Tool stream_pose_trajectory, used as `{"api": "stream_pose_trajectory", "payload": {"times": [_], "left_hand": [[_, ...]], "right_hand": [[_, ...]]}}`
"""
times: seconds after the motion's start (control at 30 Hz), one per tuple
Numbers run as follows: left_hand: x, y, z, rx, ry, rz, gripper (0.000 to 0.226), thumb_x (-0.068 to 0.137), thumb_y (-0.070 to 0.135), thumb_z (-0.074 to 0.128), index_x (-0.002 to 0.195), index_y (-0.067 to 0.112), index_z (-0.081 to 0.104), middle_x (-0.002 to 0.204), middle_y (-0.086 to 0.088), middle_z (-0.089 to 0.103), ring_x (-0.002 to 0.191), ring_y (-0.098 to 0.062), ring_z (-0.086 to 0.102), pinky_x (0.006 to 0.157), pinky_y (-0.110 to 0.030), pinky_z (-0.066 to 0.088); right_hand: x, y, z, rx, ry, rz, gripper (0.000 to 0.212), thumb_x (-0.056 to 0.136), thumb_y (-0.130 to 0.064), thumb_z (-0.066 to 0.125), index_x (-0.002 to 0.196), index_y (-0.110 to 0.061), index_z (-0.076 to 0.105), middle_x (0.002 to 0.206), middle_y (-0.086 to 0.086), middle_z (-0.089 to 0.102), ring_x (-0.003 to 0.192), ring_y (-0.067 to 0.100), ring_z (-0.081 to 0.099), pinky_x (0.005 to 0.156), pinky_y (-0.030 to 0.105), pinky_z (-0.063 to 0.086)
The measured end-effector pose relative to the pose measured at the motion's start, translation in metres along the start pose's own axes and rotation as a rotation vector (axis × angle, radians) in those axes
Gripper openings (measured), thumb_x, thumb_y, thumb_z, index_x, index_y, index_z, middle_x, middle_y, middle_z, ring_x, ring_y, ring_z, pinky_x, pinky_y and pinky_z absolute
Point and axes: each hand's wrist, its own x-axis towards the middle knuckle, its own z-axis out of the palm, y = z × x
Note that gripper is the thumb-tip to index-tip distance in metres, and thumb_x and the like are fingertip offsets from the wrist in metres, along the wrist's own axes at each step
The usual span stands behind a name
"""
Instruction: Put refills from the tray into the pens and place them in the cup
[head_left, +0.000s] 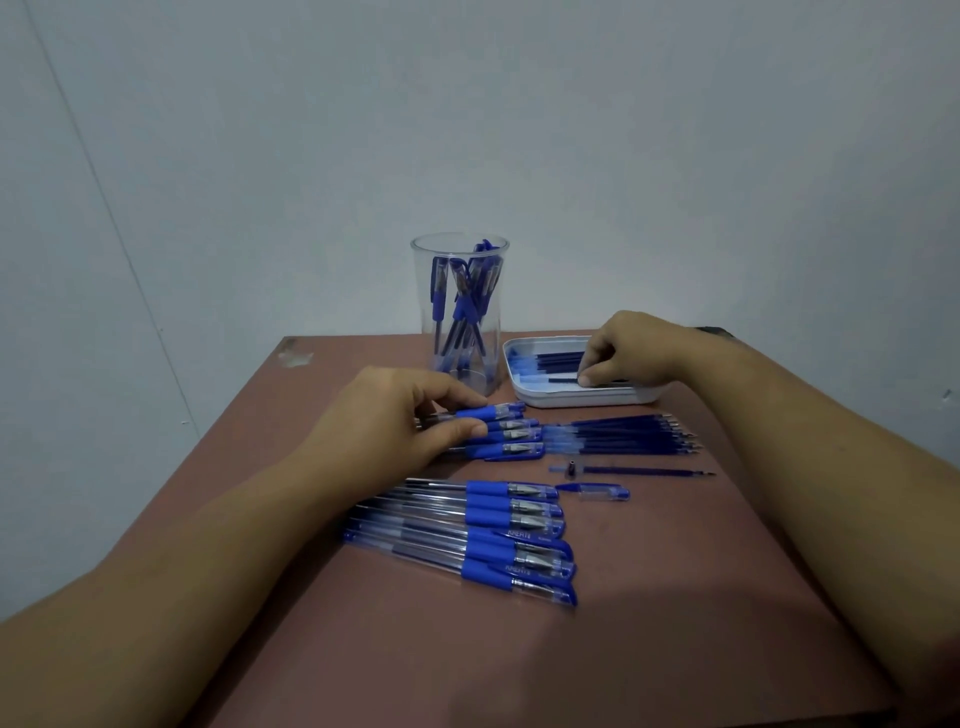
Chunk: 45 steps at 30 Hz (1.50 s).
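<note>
Between my right fingers (586, 381) one refill (563, 380) is pinched by its end, lying in the tray (571, 401); I should lift it level, clear of its neighbours. My left fingers (470, 430) pinch a pen (501, 413) on the worktop (675, 545), near the cup (460, 312).

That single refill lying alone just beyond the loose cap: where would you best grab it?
Probably mid-shaft, from straight above, pinched across its width. The single refill lies flat on the table, thin, running left to right, with bare table along both long sides there; its left end is crowded by the loose cap.
</note>
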Motion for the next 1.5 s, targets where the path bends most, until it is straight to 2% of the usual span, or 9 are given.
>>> {"api": "stream_pose_trajectory", "payload": {"times": [0.17,0.33,0.63,0.73,0.9,1.07,1.2,1.37,1.5], "left_hand": [[0.001,-0.002,-0.001,0.008,0.000,0.011,0.022,0.077,0.045,0.074,0.099,0.042,0.074,0.078,0.023,0.069,0.074,0.000,0.060,0.059,-0.013,0.044],[0.000,0.000,-0.001,0.003,0.000,0.015,0.021,0.077,0.043,0.074,0.098,0.042,0.074,0.074,0.029,0.064,0.075,0.002,0.060,0.059,-0.010,0.044],[-0.002,0.009,-0.003,-0.082,0.034,0.019,0.028,0.078,0.035,0.078,0.086,0.057,0.063,0.073,0.025,0.067,0.073,-0.002,0.061,0.059,-0.008,0.043],[-0.002,0.010,-0.003,-0.116,0.052,0.009,0.028,0.078,0.034,0.078,0.085,0.056,0.063,0.069,0.025,0.067,0.068,-0.002,0.060,0.058,-0.009,0.044],[-0.002,0.011,-0.004,-0.129,0.049,0.006,0.026,0.078,0.033,0.078,0.088,0.052,0.064,0.069,0.032,0.064,0.066,0.000,0.060,0.057,-0.008,0.043],[-0.002,0.009,-0.003,-0.121,0.044,-0.005,0.019,0.077,0.037,0.077,0.094,0.042,0.072,0.073,0.020,0.069,0.069,-0.004,0.061,0.058,-0.009,0.044],[-0.001,0.012,-0.004,-0.150,0.035,0.001,0.018,0.073,0.047,0.070,0.089,0.051,0.065,0.071,0.030,0.066,0.069,-0.001,0.061,0.057,-0.009,0.044],[-0.002,0.014,-0.004,-0.182,0.046,0.007,0.020,0.075,0.040,0.073,0.087,0.052,0.064,0.072,0.018,0.069,0.064,-0.002,0.060,0.055,-0.008,0.043],[-0.001,0.015,-0.004,-0.180,0.044,-0.001,0.022,0.077,0.035,0.075,0.088,0.051,0.064,0.071,0.019,0.068,0.063,0.000,0.059,0.055,-0.008,0.042]], "right_hand": [[-0.007,-0.007,-0.003,-0.004,0.073,-0.033,0.005,0.088,-0.027,0.070,0.087,-0.023,0.068,0.087,-0.009,0.066,0.082,0.010,0.060,0.068,0.022,0.043],[-0.042,-0.032,-0.022,0.035,0.135,-0.118,0.004,0.088,-0.030,0.070,0.088,-0.028,0.066,0.087,-0.011,0.067,0.082,0.005,0.062,0.069,0.020,0.045],[-0.116,-0.051,-0.001,0.309,0.341,-0.212,0.010,0.089,-0.016,0.068,0.092,-0.026,0.069,0.077,-0.007,0.063,0.065,-0.005,0.053,0.061,0.006,0.040],[-0.114,-0.047,0.016,0.369,0.364,-0.256,0.017,0.088,-0.011,0.069,0.092,-0.027,0.070,0.075,-0.002,0.062,0.064,0.002,0.051,0.061,0.012,0.040],[-0.106,-0.043,0.030,0.387,0.421,-0.317,0.024,0.085,-0.007,0.070,0.089,-0.030,0.068,0.070,-0.014,0.060,0.064,0.004,0.053,0.061,0.012,0.042],[-0.105,-0.038,0.031,0.379,0.427,-0.326,0.026,0.084,-0.006,0.071,0.087,-0.032,0.067,0.075,-0.026,0.062,0.066,0.005,0.054,0.062,0.012,0.042],[-0.104,-0.038,0.030,0.375,0.413,-0.332,0.023,0.084,-0.009,0.070,0.088,-0.031,0.067,0.077,-0.024,0.062,0.066,0.013,0.054,0.062,0.022,0.045],[-0.106,-0.041,0.030,0.375,0.396,-0.346,0.026,0.085,-0.009,0.070,0.086,-0.034,0.065,0.074,-0.028,0.061,0.064,0.006,0.054,0.060,0.013,0.042],[-0.105,-0.039,0.032,0.423,0.361,-0.349,0.026,0.085,-0.008,0.069,0.085,-0.034,0.067,0.069,-0.013,0.061,0.061,0.007,0.051,0.058,0.015,0.042]]}}
